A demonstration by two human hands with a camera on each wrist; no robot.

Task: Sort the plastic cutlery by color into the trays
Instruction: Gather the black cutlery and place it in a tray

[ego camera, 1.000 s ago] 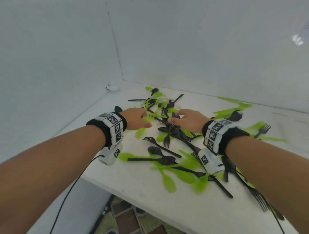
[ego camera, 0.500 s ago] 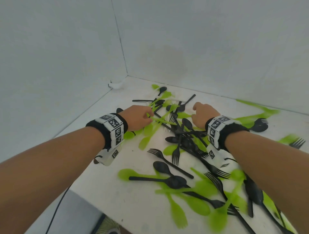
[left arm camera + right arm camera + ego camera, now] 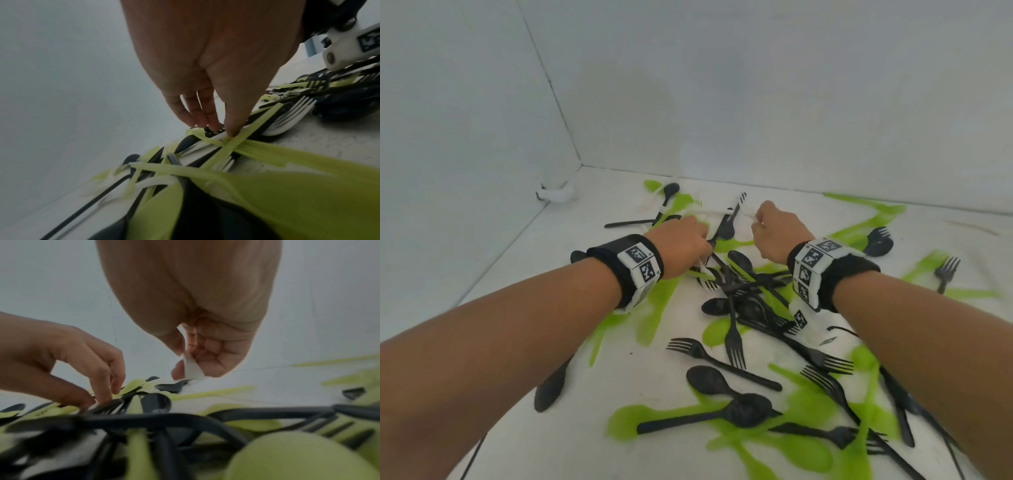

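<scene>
A: Change since the previous frames: both hands have advanced toward the far side of the pile, and the right hand (image 3: 779,236) has rotated from lying flat over the black pieces to a raised, closed posture.

B: State of the right hand's fingers?

A: Curled. In the right wrist view the thumb and fingers (image 3: 213,345) pinch a thin white piece (image 3: 192,365), with its lower end just above the tabletop (image 3: 619,370). Its type cannot be determined.

B: Left hand?

A: The left hand (image 3: 681,246) is lowered into the pile. The left wrist view shows its fingers (image 3: 207,116) held close together and pointing down, tips touching crossed green handles (image 3: 232,146) and a white handle beneath them. Whether they grip a piece cannot be determined.

B: Location of the cutlery?

A: All of it lies loose on the tabletop, in a corner formed by two white walls. Green pieces (image 3: 804,452), black forks (image 3: 732,342) and black spoons (image 3: 709,378) overlap in one tangled heap from the near edge to the far wall. A white fork (image 3: 705,277) lies just beside the left hand. One black fork (image 3: 947,274) lies apart at the right, over a green piece.

B: Trays?

A: None can be located in these views.
</scene>
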